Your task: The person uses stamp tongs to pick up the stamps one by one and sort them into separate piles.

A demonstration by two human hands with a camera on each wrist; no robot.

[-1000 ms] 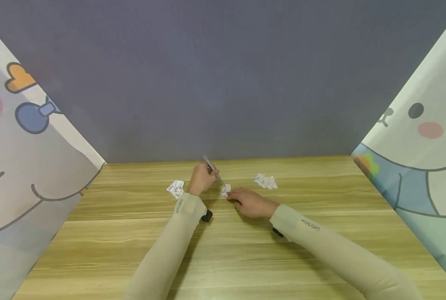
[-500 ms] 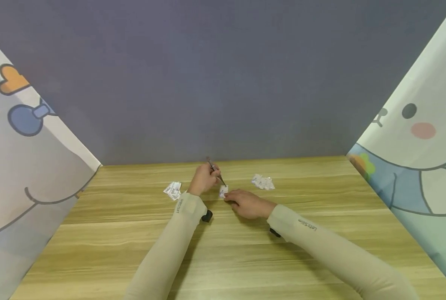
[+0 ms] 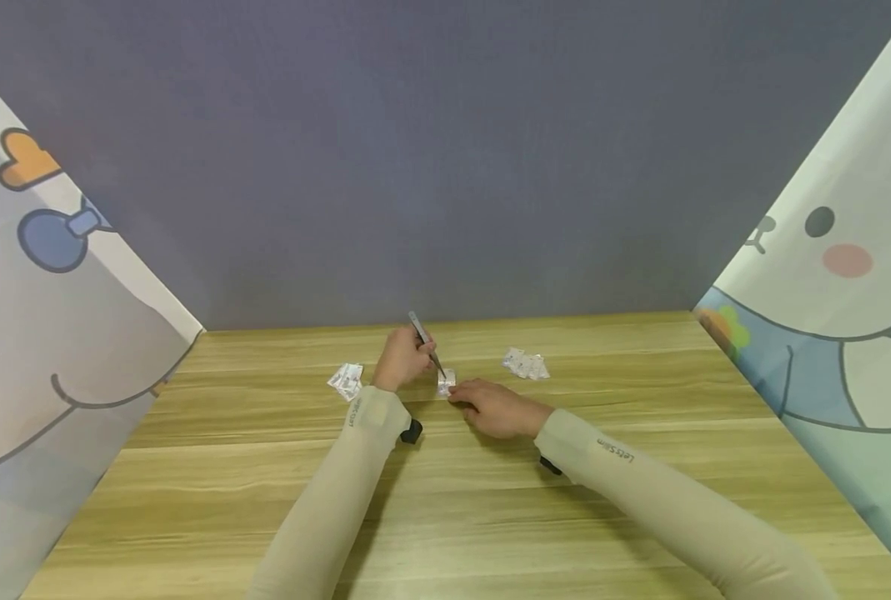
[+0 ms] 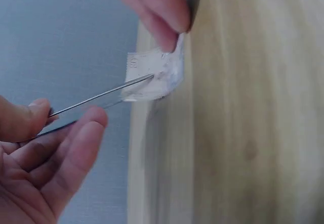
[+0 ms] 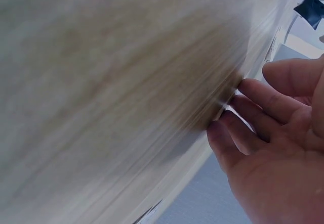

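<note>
My left hand grips metal tweezers, their tips pointing down at a small white printed packet on the table. In the left wrist view the tweezer tips lie against the face of the packet; whether they pinch it I cannot tell. My right hand rests from the right with its fingertips on the packet's near edge. The right wrist view shows that hand with loosely bent fingers touching the tabletop and the thumb apart from them.
A small pile of white packets lies left of my left hand, and another pile lies to the right beyond my right hand. The wooden table ends at a grey back panel. Cartoon-printed panels flank both sides.
The tweezer tips have shifted slightly down onto the packet, whose face now looks shinier. The right hand stays nearly still at the packet's edge. The whole view has shifted slightly.
</note>
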